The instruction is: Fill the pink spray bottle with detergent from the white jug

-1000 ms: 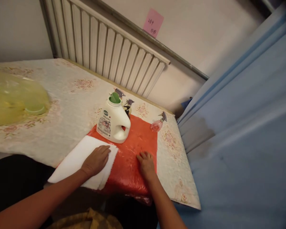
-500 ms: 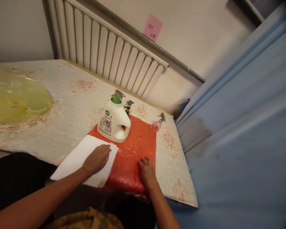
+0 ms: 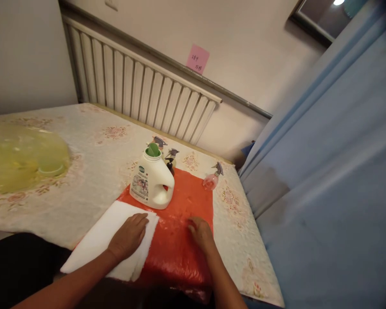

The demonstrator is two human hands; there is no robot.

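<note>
My left hand [image 3: 129, 235] lies flat, fingers stretched out, on a white folded cloth [image 3: 99, 238] at the table's near edge. My right hand [image 3: 200, 232] rests palm down on a red plastic sheet [image 3: 176, 249] beside the cloth, fingers loosely curled with nothing in them. Just beyond both hands a white detergent jug [image 3: 152, 179] with a green cap stands on the red sheet.
A table [image 3: 90, 167] with a floral cover carries two small spray bottles [image 3: 170, 156] behind the jug, a pink spray bottle [image 3: 211, 178] to the right, and a yellow translucent lid [image 3: 22, 156] at far left. A radiator [image 3: 141, 94] lines the wall. A blue curtain [image 3: 334, 171] hangs at right.
The view has tilted upward, so everything sits lower in frame. My right hand slid slightly across the red sheet; my left hand stays on the white cloth.
</note>
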